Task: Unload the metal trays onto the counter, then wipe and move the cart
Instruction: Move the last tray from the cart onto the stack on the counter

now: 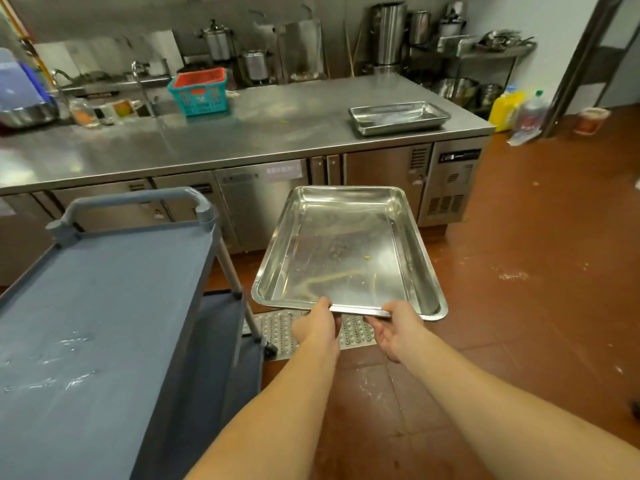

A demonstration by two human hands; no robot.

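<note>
I hold a shiny rectangular metal tray level in the air, over the floor in front of the steel counter. My left hand and my right hand both grip its near rim, side by side. A small green scrap lies inside the tray. Another metal tray, which looks like two stacked, rests on the counter's right end. The grey cart stands to my left, its top shelf bare apart from whitish smears. Its handle points toward the counter.
A teal basket with a red insert sits on the counter near a sink and tap. Pots stand along the back wall. A yellow jug and bottles stand on the red tiled floor at right. A perforated floor drain lies below my hands.
</note>
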